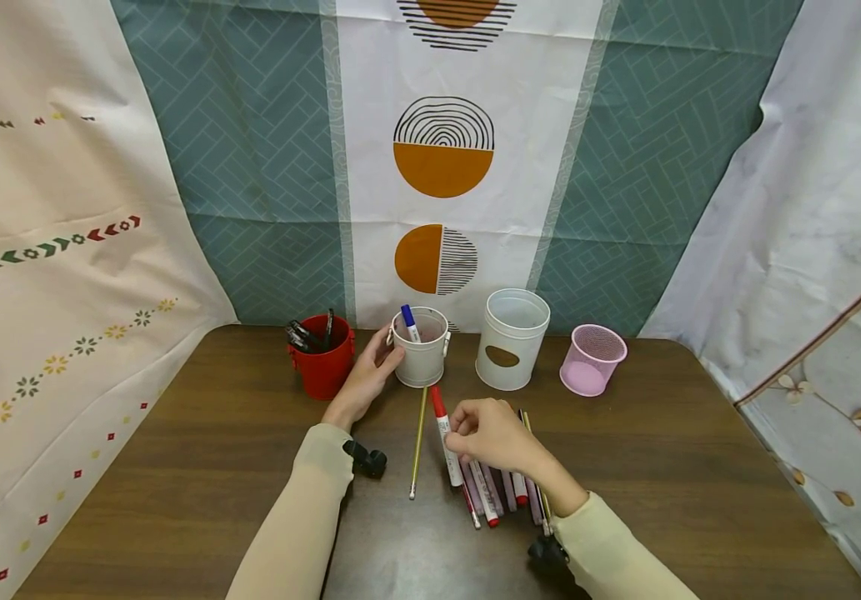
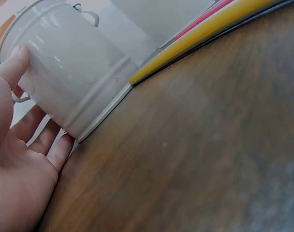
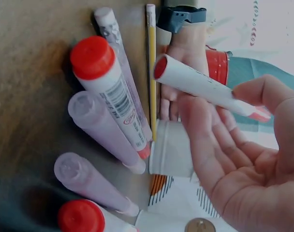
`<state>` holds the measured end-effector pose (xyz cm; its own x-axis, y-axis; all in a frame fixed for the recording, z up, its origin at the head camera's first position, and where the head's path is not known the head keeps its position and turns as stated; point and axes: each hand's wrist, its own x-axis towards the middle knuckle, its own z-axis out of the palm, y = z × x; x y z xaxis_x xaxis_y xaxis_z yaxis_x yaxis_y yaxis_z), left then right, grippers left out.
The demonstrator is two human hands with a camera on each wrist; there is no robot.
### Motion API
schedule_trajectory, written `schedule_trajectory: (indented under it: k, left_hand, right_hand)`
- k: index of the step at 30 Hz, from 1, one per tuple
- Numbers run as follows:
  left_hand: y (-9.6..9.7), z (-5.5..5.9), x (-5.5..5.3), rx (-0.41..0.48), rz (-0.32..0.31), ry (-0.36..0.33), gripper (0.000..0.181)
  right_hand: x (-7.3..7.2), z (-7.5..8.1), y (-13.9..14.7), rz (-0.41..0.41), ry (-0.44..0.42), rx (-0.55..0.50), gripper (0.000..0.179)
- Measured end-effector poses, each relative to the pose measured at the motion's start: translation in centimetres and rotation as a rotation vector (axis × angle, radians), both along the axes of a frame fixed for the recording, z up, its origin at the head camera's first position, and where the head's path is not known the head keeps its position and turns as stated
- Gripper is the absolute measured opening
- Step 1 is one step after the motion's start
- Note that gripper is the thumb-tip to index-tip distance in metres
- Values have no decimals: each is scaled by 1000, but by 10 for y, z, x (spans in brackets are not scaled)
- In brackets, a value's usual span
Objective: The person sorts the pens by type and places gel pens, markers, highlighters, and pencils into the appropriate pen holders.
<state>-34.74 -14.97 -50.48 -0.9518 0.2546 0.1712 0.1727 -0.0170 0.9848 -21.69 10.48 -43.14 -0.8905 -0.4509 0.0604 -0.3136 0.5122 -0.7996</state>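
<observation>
Right hand [image 1: 486,433] pinches a red-capped marker [image 3: 195,84] between thumb and fingers, its smooth white barrel raised off the wood-grain tabletop [image 1: 175,467], as I watch remotely through the rig's cameras. Left hand [image 1: 370,375] holds the side of a glossy white pail [image 1: 421,362], ridged near its base and fitted with small side handles; a slim blue-capped marker [image 1: 410,322] leans inside it. Beneath the right hand lies a loose cluster of translucent lilac pens [image 3: 101,125] and more white-barrelled markers [image 3: 110,87] with red ends. Between both hands, a straight yellow pencil [image 1: 418,442] lies across the approach, its far end just beside the pail. Beyond the right hand stand a tall white canister [image 1: 514,333] with an oval cutout and, farther right, a pink mesh cup [image 1: 593,360]. Left of the left hand, I see a red pail [image 1: 322,372] carrying dark pens [image 1: 306,336].
</observation>
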Motion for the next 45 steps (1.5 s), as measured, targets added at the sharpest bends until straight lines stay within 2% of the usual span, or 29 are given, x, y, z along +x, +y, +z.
schedule_trajectory:
  k: [2, 9, 14, 24, 27, 35, 45]
  left_hand:
    - [0, 0, 0, 1, -1, 0, 66]
    - [0, 1, 1, 2, -5, -6, 66]
    - [0, 2, 2, -5, -1, -5, 66]
    - [2, 2, 0, 10, 1, 0, 66]
    - [2, 2, 0, 4, -3, 0, 66]
    - [1, 4, 2, 0, -6, -4, 67]
    - [1, 3, 2, 7, 1, -6, 66]
  right_hand:
    - [-3, 0, 1, -4, 1, -31, 7]
    - [-12, 8, 4, -49, 122, -64, 12]
    - [-20, 18, 5, -75, 137, -122, 12]
    - [-49, 41, 6, -140, 227, -167, 17]
    - [-57, 49, 6, -157, 224, -182, 19]
    - [-80, 66, 0, -160, 184, -303, 23]
    - [-105, 78, -14, -176, 214, -265, 25]
